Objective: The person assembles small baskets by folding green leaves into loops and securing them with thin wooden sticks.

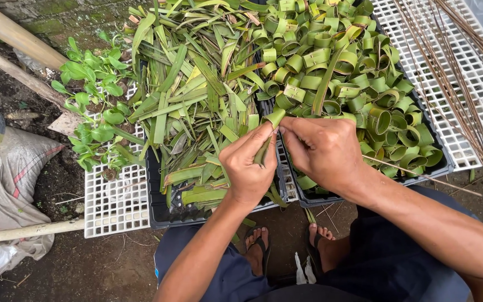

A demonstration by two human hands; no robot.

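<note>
Bare, damp soil (107, 268) is lying underfoot, with white plastic grid panels (113, 207) spread over it and two black trays sitting side by side on top. One black tray (163, 215) on the left is holding a loose heap of flat cut leaf strips (191, 95), while the other black tray (420, 173) on the right is brimming with curled green leaf rings (342, 61). Just above the seam between the trays, the left hand (248, 165) is pinching a folded green leaf strip (269, 131) between thumb and fingers, fingers closed narrowly around it. The right hand (322, 151) is meeting it from the other side, fingertips gripping the strip's upper end, also drawn tight. Thin brown sticks (459, 84) are lying across the grid at the far right. Small leafy plants (93, 100) are growing at the left, beside a grey sack (6, 184). Sandalled feet (286, 246) are showing below the trays.
</note>
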